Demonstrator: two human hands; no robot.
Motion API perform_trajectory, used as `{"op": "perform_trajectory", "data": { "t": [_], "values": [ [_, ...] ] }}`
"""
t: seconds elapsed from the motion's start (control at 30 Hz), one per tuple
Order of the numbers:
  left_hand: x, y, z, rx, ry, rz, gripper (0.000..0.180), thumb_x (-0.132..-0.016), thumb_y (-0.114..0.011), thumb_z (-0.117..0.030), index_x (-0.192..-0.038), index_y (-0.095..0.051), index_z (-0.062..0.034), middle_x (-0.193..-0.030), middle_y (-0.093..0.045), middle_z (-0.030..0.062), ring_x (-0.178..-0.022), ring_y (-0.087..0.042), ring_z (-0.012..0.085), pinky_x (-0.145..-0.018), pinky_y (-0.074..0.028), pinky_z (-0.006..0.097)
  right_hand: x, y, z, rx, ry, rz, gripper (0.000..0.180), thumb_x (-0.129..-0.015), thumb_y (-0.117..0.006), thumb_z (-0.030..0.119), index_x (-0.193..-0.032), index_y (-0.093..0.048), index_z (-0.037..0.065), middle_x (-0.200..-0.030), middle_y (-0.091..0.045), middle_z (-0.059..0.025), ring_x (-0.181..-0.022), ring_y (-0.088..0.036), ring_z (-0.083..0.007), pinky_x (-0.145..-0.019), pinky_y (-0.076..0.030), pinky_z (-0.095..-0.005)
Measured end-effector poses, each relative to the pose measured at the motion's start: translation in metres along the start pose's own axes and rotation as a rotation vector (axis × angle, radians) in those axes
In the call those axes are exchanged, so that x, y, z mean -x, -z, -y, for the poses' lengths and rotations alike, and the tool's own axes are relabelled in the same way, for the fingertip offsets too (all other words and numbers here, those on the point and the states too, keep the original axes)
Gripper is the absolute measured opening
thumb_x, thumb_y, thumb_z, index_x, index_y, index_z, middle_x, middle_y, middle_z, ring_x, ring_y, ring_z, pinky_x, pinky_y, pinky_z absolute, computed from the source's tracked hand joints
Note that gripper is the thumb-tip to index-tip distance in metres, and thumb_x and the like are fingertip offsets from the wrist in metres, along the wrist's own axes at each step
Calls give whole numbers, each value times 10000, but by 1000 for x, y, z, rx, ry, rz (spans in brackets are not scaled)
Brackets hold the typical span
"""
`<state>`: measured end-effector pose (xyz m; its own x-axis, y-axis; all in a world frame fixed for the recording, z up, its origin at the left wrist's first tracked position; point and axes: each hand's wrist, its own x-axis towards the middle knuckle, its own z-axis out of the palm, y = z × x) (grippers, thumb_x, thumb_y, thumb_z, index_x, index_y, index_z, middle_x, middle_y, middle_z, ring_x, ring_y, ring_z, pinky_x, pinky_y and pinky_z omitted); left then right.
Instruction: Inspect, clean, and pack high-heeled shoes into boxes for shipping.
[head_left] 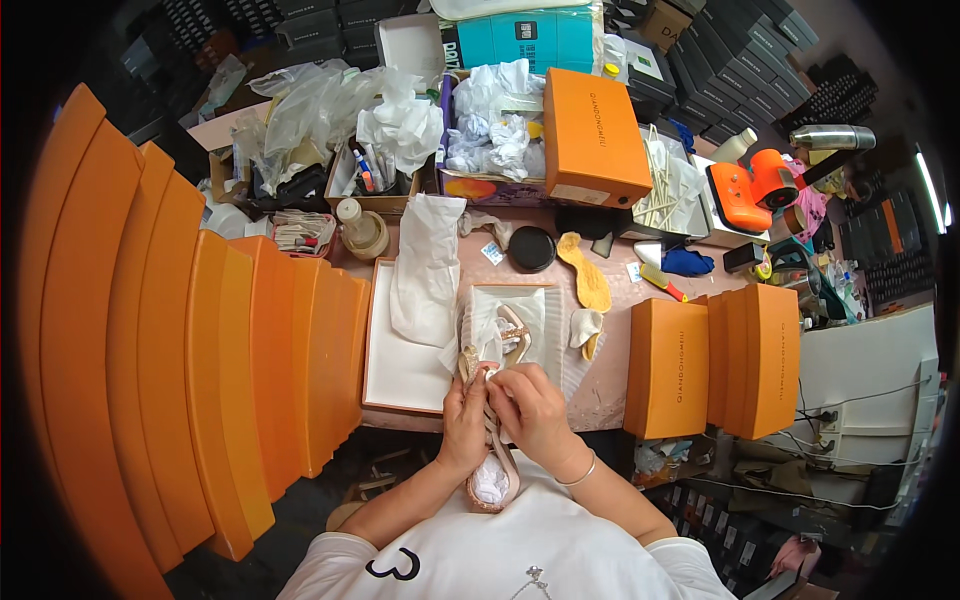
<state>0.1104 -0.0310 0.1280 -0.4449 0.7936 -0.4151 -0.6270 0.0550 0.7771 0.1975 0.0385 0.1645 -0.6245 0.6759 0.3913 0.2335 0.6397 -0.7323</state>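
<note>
In front of my chest is a high-heeled sandal (pixel 506 474), its toe end towards me and white paper stuffed in it. My left hand (pixel 464 428) is closed around its heel end, where a glittery part shows above the fingers. The fingers of my right hand (pixel 534 408) are pinched together at the same end of the sandal, over a bit of white wrapping; exactly what they grip is hidden. Just beyond, a second sandal (pixel 514 336) with a glittery strap lies on white tissue in a shallow open box (pixel 551 300).
An open white-lined box part (pixel 396 385) lies left, with white tissue paper (pixel 427 270) over it. Tall rows of orange shoeboxes (pixel 215 380) stand left; more orange boxes (pixel 668 365) stand right. Behind are a black round lid (pixel 531 249), yellow insole (pixel 584 272) and orange tape dispenser (pixel 740 197).
</note>
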Motion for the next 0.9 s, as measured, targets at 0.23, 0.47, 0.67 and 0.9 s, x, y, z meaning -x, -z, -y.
{"op": "perform_trajectory", "data": {
  "t": [0.23,0.47,0.67,0.9],
  "values": [
    [-1,7,-1,41,52,-9,291,-1018,-414,-270,-1150,-537,-42,-920,-574,37,-829,-546,80,-715,-455,228,20,2,1,-16,12,45,190,-767,-689,-4,-934,-601,9,-842,-574,-120,-695,-586,-265,-597,-487,-342],
    [-1,7,5,3,32,11,282,-1021,-415,-264,-1144,-541,-44,-882,-556,22,-795,-531,72,-708,-448,221,9,1,0,-36,21,41,189,-772,-696,0,-936,-602,13,-850,-578,-116,-682,-587,-255,-579,-486,-329],
    [-1,1,2,17,0,-29,275,-1016,-432,-265,-1127,-552,-44,-844,-545,8,-742,-503,57,-660,-430,218,4,1,3,-36,-12,-1,173,-773,-700,-3,-917,-605,4,-844,-588,-118,-659,-590,-246,-574,-485,-320],
    [2,5,2,-12,22,-12,276,-1016,-431,-264,-1127,-553,-42,-843,-550,10,-755,-512,63,-663,-432,217,12,6,3,-51,1,52,170,-777,-682,-8,-923,-593,-2,-822,-560,-121,-668,-588,-267,-581,-489,-341]
  ]
}}
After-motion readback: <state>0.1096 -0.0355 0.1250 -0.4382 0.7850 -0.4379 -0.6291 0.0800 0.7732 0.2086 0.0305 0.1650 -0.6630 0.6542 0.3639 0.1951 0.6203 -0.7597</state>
